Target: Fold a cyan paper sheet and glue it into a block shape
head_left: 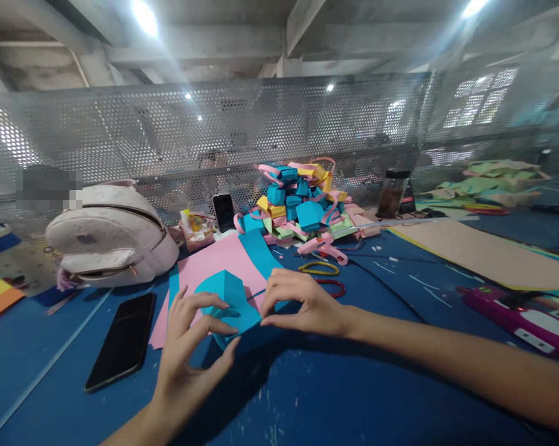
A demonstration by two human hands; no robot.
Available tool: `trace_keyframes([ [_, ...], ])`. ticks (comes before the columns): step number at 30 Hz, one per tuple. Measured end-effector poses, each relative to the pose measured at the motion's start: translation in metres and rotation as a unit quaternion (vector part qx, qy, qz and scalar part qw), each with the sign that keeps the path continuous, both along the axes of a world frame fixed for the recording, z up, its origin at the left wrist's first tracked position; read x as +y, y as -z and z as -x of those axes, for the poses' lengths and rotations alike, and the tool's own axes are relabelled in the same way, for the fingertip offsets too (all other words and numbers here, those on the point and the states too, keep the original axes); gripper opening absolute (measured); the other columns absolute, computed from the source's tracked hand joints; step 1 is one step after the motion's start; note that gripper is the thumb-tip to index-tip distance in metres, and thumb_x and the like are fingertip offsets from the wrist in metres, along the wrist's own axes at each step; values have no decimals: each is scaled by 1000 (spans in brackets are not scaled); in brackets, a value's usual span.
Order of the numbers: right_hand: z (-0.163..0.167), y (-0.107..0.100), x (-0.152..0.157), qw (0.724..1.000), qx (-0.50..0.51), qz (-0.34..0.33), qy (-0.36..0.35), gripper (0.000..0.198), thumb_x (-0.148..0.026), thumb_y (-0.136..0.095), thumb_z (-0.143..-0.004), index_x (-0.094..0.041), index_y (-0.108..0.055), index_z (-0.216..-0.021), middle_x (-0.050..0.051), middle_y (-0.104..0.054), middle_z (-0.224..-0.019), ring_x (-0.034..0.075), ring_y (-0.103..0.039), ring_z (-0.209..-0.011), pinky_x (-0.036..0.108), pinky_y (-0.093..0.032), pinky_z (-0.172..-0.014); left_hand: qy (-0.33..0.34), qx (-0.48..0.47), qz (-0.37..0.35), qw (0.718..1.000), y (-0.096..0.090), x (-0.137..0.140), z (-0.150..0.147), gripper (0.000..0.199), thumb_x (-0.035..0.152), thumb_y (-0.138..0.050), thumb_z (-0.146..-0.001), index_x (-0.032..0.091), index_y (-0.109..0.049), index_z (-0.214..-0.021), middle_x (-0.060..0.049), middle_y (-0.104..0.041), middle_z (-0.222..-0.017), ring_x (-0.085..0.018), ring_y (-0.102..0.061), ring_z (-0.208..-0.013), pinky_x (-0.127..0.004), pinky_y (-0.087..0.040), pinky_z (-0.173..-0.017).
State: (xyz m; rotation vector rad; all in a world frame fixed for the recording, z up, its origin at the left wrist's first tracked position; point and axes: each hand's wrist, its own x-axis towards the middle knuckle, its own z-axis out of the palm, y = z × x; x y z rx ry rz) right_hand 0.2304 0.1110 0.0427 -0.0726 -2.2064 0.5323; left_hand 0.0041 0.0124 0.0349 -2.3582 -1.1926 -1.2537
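In front of me is a folded blue paper piece (228,288), box-like with creased faces. My left hand (191,347) curls round its near left side, thumb and fingertips on the lower edge. At the right corner of the same paper, my right hand (302,303) pinches with thumb and fingers. Pink paper sheets (219,254) and a blue sheet (261,251) lie just behind it. Beyond my right hand are yellow scissor handles (319,268), a red handle loop (338,288) and a pink glue gun (325,249).
A pile of small blue, yellow and pink paper boxes (310,214) stands at the back. To the left are a black phone (121,341) and a white backpack (116,235). A jar (393,192), large paper sheets (484,251) and a purple power strip (516,322) are at right.
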Motion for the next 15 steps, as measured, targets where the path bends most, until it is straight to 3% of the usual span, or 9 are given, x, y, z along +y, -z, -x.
trace_keyframes([
  [15, 1, -1, -7, 999, -12, -30, 10, 10, -25, -70, -88, -17, -67, -85, 3, -66, -79, 15, -58, -79, 31, -45, -75, -3, 7, 2, 1000, -4, -2, -5, 17, 10, -65, -82, 25, -59, -86, -3, -58, -106, -21, -57, -102, -59, -24, -112],
])
